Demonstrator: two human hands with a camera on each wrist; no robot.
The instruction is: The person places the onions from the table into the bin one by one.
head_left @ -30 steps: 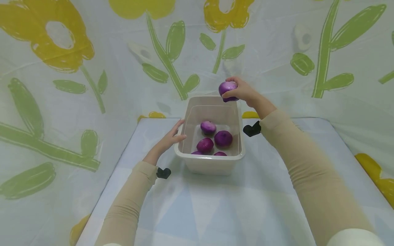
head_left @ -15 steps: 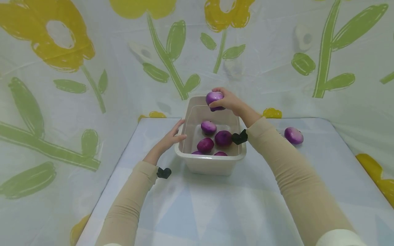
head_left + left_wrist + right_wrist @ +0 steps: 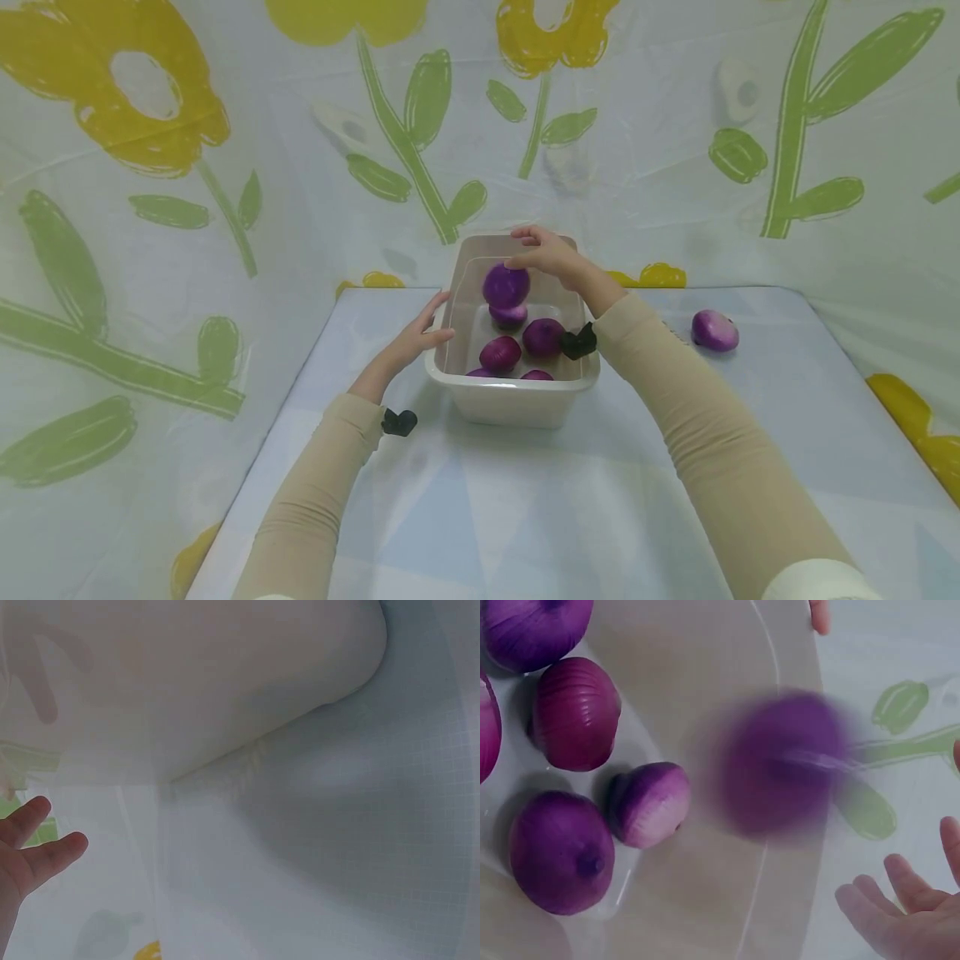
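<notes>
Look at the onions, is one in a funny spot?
Yes, two. One purple onion is in mid-air over the tub, blurred in the right wrist view, just below the open right hand and touching nothing. Another onion lies alone on the table, right of the tub, while the others sit inside it.
</notes>
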